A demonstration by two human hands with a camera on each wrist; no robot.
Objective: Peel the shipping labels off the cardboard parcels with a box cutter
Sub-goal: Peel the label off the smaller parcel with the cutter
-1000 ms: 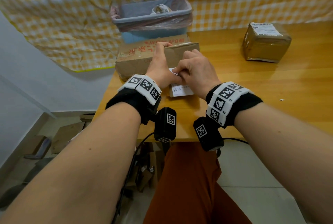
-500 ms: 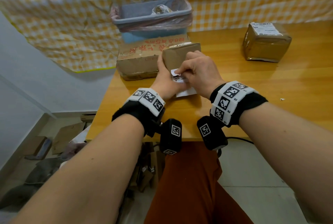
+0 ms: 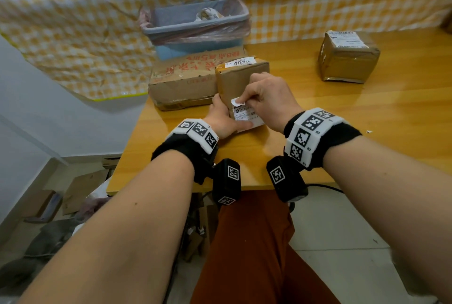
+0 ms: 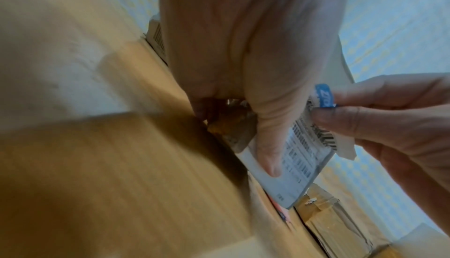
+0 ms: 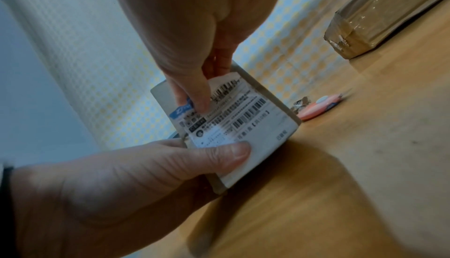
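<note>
- Small parcel (image 3: 241, 76) stands on end on the desk (image 3: 342, 117), near its front edge, just in front of a bigger flat box (image 3: 181, 78). Whether the two touch I cannot tell.
- My left hand (image 3: 223, 121) grips the parcel low on its left side; thumb lies flat across the label's (image 3: 245, 115) lower part. The other fingers are hidden behind the parcel.
- My right hand (image 3: 267, 99) pinches the label's lifted top corner between thumb and forefinger; the corner curls white side out. Lower part of the label lies on the parcel face.
- Right wrist view: label print is barcodes and small text, too blurred to read. A blue strip sits at the pinched edge.
- A second small sticker on the parcel's top end reads "4023".
- Pink object (image 5: 319, 106) lies on the desk behind the parcel, seen only from the right wrist; blurred, could be the cutter, cannot confirm. A crumpled scrap (image 5: 300, 103) sits beside it.
- Neither hand holds a blade.
- Grey bin (image 3: 195, 27) with a plastic liner, behind the flat box; crumpled white paper inside. Its base is hidden.
- Taped parcel (image 3: 348, 56) far right on the desk, well apart, label on top.
- Left wrist view mostly blocked by my own palm.
</note>
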